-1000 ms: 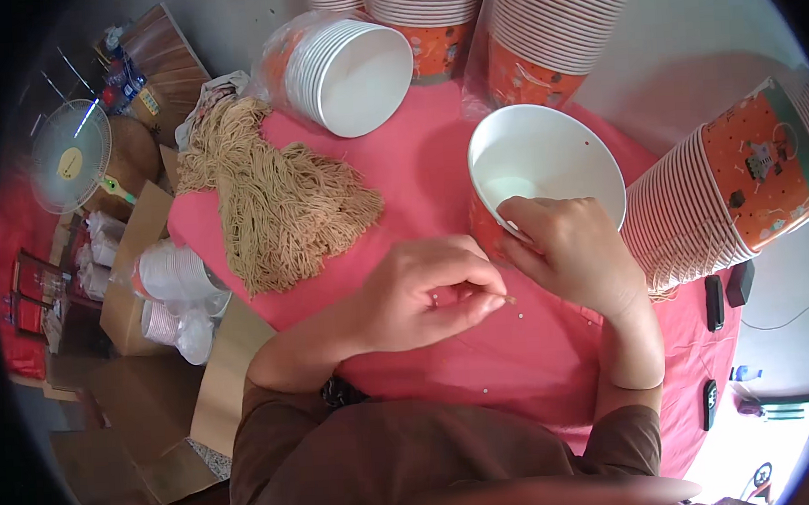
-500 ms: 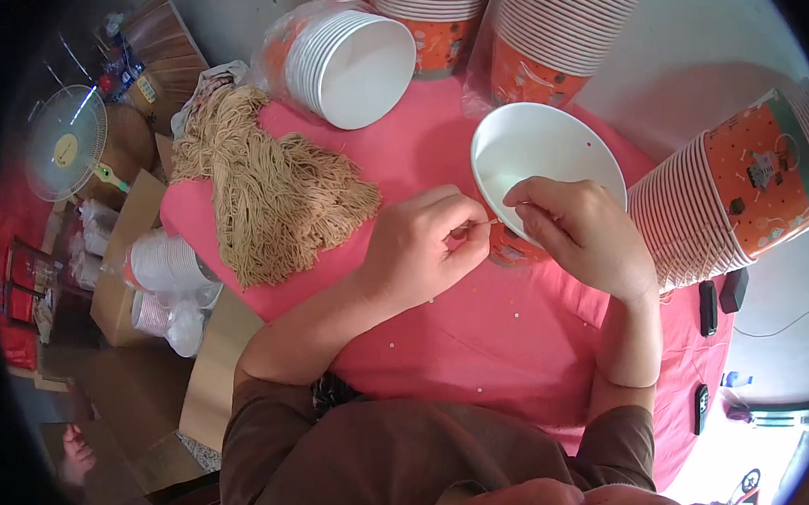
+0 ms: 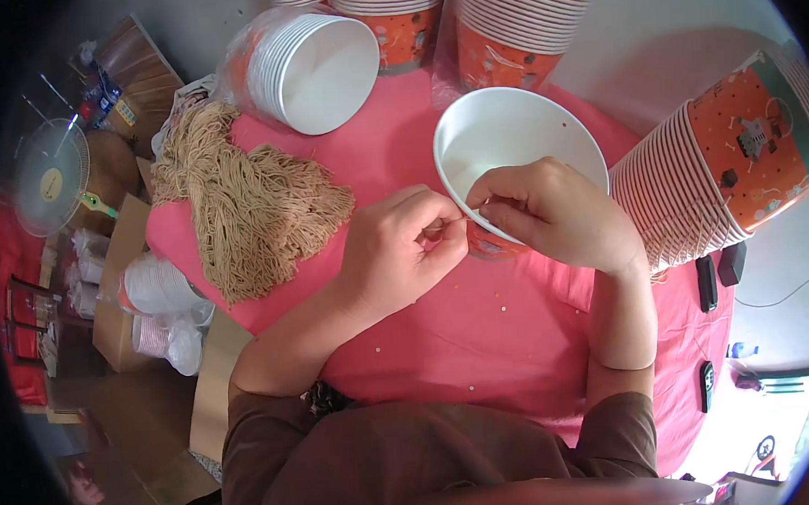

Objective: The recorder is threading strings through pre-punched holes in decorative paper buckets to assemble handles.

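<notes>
A white-lined paper bucket (image 3: pixel 545 135) with an orange printed outside stands before me on the table, a small hole showing near its far right rim. Close against its near left rim, my left hand (image 3: pixel 409 248) is closed in a pinch on a thin tan cord (image 3: pixel 470 215). My right hand (image 3: pixel 553 213) reaches over the rim, thumb and forefinger closed on the same short bit of cord; its other fingers are curled and partly hidden. A thick bundle of tan cords (image 3: pixel 247 210) lies to the left of my hands.
Nested buckets (image 3: pixel 680 188) lean at the right, with cords hanging from their rims. Upright stacks (image 3: pixel 525 27) and a bagged stack on its side (image 3: pixel 331 73) stand at the back. Pink cloth (image 3: pixel 455 341) covers the table. Left are cardboard boxes (image 3: pixel 130 331), a fan (image 3: pixel 51 184) and another person's hand (image 3: pixel 86 486).
The whole view has shifted, so the table things sit a little further left. Both my hands stay together at the bucket's rim, the cord between them now showing less.
</notes>
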{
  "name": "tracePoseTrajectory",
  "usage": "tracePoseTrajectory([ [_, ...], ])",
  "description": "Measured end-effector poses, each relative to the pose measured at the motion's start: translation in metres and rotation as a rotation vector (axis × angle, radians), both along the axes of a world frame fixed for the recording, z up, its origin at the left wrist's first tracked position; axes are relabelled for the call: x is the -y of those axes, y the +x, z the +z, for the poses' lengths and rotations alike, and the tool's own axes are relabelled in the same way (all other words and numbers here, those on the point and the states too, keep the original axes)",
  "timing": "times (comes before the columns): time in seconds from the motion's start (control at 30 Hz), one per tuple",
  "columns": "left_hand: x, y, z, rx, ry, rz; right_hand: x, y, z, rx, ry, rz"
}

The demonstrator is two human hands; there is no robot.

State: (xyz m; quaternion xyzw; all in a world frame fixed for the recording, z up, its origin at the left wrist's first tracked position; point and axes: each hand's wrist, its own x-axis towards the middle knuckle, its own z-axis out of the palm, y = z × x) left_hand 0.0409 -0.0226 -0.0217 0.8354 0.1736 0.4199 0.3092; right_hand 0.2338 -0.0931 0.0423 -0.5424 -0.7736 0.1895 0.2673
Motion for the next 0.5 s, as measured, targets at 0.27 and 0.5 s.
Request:
tracePoseTrajectory([
  [0.27, 0.0, 0.003, -0.002, 0.029, 0.0, -0.006, -0.005, 0.003, -0.003, -0.092, -0.138, -0.02],
  [0.5, 0.001, 0.002, -0.004, 0.023, -0.049, -0.005, -0.006, 0.002, -0.01, 0.014, 0.079, 0.031],
])
